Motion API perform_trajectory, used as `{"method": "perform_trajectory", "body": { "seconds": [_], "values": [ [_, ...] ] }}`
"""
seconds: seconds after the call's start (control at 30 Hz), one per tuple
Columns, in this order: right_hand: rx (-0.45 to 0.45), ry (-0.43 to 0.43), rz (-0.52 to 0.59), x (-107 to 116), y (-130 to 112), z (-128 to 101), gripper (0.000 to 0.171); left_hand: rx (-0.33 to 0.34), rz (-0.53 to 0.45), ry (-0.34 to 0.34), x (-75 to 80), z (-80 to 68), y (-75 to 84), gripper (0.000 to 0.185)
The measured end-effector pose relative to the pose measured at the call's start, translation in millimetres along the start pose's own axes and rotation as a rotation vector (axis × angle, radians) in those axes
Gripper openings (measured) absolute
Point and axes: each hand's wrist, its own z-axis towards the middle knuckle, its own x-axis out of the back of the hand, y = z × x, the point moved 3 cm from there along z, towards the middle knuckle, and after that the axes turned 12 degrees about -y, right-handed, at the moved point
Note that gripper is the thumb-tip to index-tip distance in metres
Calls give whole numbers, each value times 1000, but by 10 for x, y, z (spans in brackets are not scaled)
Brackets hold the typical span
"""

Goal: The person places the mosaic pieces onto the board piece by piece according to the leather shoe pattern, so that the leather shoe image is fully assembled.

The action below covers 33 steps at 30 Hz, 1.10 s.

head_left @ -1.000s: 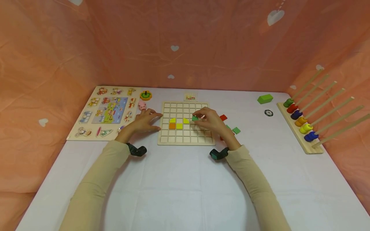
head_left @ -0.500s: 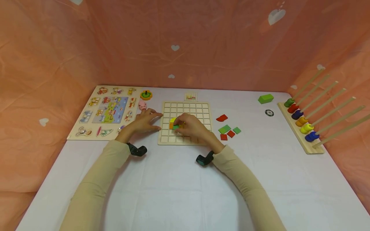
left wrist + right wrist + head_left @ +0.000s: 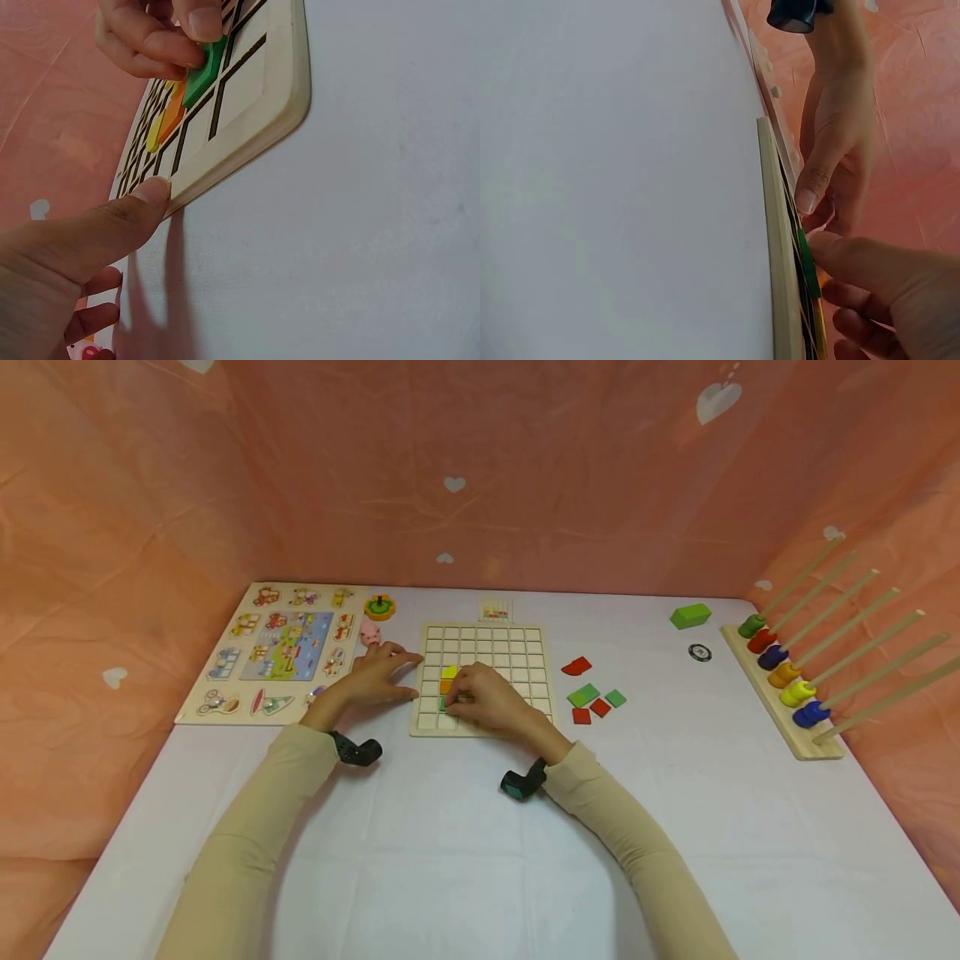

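My right hand pinches a green tile between thumb and fingers, low on the left part of the wooden grid board. The tile lies at the board's surface, just nearer to me than an orange tile and a yellow tile. Part of it is hidden by the fingers in the head view. My left hand is spread at the board's left side, its thumb touching the edge in the left wrist view. The right hand covers other cells of the board.
Right of the board lie loose red tiles and green tiles. A small pattern card sits behind it. At left is a picture puzzle; a peg stacker, green block and round chip are at right.
My right hand has carried the green tile left across the board, then toward me to below the orange tile. The left hand has stayed at the board's edge.
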Motion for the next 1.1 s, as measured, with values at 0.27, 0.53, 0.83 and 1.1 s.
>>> {"method": "perform_trajectory", "body": {
  "seconds": [0.27,0.53,0.83,1.1],
  "values": [
    [33,2,24,7,11,-16,4,6,1,1,-3,0,-1,63],
    [-1,0,-30,22,-8,-41,6,6,10,6,-5,12,5,63],
    [6,15,111,224,187,-179,10,23,4,1,-14,10,-6,63],
    [-124,98,119,480,533,-520,12,21,5,-2,-10,10,-15,63]
  ]
}}
